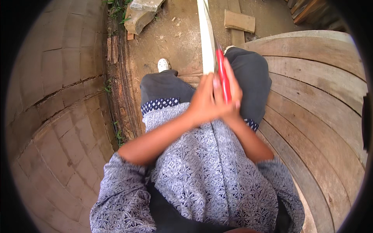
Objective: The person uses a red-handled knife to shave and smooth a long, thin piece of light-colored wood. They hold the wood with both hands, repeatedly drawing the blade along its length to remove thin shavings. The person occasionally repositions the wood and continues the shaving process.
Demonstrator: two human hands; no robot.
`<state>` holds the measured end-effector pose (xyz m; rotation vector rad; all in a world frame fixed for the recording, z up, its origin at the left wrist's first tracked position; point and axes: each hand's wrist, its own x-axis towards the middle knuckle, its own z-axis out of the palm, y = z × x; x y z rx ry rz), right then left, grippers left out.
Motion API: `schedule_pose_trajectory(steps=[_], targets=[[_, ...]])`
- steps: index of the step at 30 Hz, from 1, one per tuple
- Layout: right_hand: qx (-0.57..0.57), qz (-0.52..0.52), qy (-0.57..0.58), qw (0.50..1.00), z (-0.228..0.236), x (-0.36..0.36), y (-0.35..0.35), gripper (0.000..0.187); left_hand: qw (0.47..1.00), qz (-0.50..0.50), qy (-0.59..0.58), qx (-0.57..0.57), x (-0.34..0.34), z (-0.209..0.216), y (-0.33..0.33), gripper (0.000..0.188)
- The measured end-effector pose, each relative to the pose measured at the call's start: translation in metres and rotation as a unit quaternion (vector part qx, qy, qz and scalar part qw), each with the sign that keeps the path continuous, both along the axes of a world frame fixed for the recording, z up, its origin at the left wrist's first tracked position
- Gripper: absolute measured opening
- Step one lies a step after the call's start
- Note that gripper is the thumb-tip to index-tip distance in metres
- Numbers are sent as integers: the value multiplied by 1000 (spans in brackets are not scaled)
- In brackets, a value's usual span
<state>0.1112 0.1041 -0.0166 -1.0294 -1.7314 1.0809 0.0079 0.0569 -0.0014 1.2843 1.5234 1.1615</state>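
Two closed hands: we see the left hand (203,95) gripping the pale strip (206,42), long axis pointing forward, right hand (235,95) holding the red handle (222,70) just right, near-parallel.

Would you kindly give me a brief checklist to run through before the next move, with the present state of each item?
1. Left hand has a grip on the long, flat, pale strip: ok.
2. Right hand has a grip on the slim, red-handled tool: ok.
3. Tool's working edge turned the right way: cannot tell; it is too small and blurred.
4. Gap between tool and right leg in dark grey trousers: cannot tell; they look close, but depth is unclear.
5. White left shoe apart from the strip: ok.
6. Hands well apart from each other: not ok; they are close together.
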Motion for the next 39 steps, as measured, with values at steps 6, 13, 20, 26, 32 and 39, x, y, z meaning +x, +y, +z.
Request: schedule_pose_trajectory(steps=[6,13,20,26,32,39], targets=[[-41,-58,104,992,-8,-10,-4,46,998,-35,43,-5,-1,15,4,63],[7,-58,16,998,-50,-102,154,60,991,31,-101,-80,-89,-37,163,73],[-84,-57,-1,995,-42,-118,197,59,970,43,-233,-62,-95,-35,200,65],[51,-17,-4,999,-27,-49,95,62,992,31,-112,-45,-38,-22,91,61],[-101,-19,27,994,18,15,-21,63,999,-44,8,-24,10,23,-8,71],[-88,3,17,996,12,-38,75,57,997,18,-15,-68,-32,13,78,68]])
